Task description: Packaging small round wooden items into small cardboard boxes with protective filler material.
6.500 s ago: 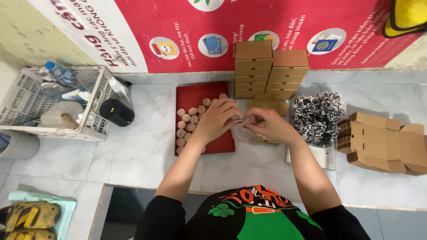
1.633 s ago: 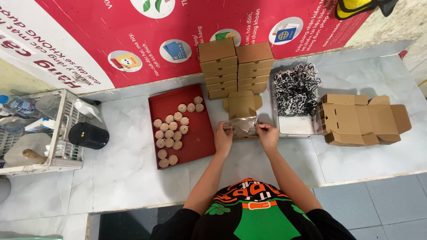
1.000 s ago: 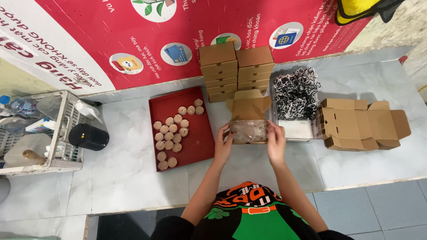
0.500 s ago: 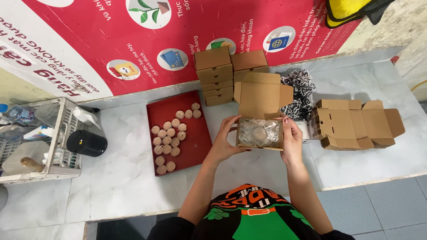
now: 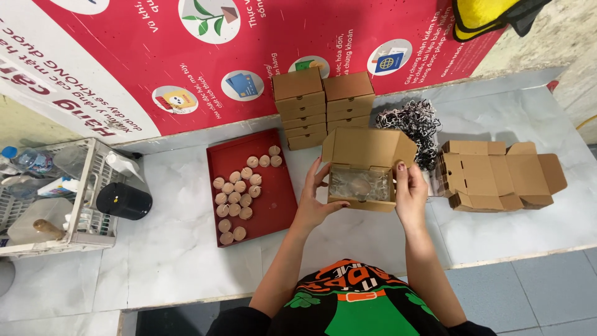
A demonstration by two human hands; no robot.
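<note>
I hold a small open cardboard box (image 5: 368, 149) above the white counter, its lid flap tilted up toward the wall. A clear wrapped item (image 5: 359, 185) lies inside it. My left hand (image 5: 314, 200) grips the box's left side and front corner. My right hand (image 5: 410, 193) grips its right side, thumb up on the lid edge. Left of the box lies a red tray (image 5: 280, 199) with several small round tan pieces (image 5: 235, 196).
Two stacks of closed cardboard boxes (image 5: 323, 107) stand against the red poster wall. Black and white shredded filler (image 5: 410, 121) lies behind the held box. Flat unfolded boxes (image 5: 500, 174) sit at the right. A white basket (image 5: 78, 205) with bottles and a black cylinder (image 5: 123, 201) stand at the left.
The box has come up off the counter toward me with its lid open. My hands have moved from its front to its two sides.
</note>
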